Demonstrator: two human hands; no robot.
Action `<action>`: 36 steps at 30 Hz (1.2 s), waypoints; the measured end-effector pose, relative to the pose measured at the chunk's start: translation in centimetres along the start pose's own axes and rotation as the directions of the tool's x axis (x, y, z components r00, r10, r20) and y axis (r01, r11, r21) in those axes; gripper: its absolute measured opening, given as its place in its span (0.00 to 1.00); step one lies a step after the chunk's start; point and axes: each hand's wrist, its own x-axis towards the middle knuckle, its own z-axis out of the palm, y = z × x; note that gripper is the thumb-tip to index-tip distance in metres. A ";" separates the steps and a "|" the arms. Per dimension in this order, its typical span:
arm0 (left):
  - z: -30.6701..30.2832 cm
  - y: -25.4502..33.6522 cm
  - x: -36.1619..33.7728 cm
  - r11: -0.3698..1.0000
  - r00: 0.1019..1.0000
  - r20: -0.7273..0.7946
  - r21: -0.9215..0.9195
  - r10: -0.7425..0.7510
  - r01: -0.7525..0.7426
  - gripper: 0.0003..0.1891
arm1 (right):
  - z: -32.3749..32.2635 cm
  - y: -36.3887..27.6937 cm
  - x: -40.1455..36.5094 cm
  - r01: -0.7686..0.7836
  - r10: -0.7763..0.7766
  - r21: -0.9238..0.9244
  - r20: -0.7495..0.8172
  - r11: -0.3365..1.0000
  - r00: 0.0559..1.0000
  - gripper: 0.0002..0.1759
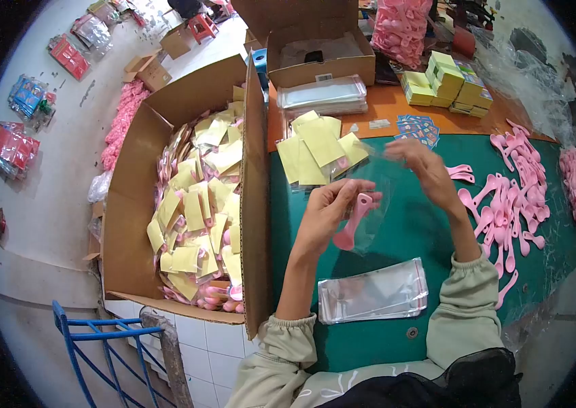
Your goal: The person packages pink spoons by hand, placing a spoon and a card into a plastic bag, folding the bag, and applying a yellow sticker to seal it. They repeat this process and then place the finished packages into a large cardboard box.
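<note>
My left hand (334, 212) is closed on a clear plastic bag (377, 221) with a pink spoon (354, 223) in or against it, bowl end down. Up and to the right, my right hand (424, 166) is raised by the bag's upper edge, its fingers partly blurred, so its grip is unclear. Behind my hands lie yellow cards in clear bags (315, 149) and a spread of blue printed cards (417, 129). A stack of empty clear bags (373, 292) lies nearer me on the green mat (342, 340). Loose pink spoons (505, 214) are heaped at the right.
A tall open carton (255, 204) full of packed yellow-card bags stands left of the mat. At the back are a smaller open box (322, 71), stacked clear bags (322, 95), yellow card stacks (445, 81) and a bag of pink spoons (400, 30).
</note>
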 end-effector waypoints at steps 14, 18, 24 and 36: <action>-0.8 -0.4 0.2 0.996 0.999 -0.017 0.072 -0.044 0.046 0.17 | -1.2 10.6 -1.2 -0.425 0.295 -0.554 -0.311 0.716 0.903 0.28; -0.7 -0.3 0.2 0.996 0.998 -0.012 0.066 -0.059 0.060 0.17 | -0.7 9.0 -1.1 -0.523 0.304 -0.532 -0.447 0.666 0.841 0.23; -0.7 -0.2 0.1 0.996 0.999 -0.011 0.068 -0.051 0.052 0.15 | -1.6 9.4 -0.7 -0.449 0.369 -0.412 -0.261 0.793 0.892 0.23; -1.5 -0.7 0.2 0.966 0.995 0.064 0.254 -0.076 0.057 0.17 | -4.3 -4.7 -1.7 0.047 -0.013 -0.085 0.365 0.995 0.931 0.33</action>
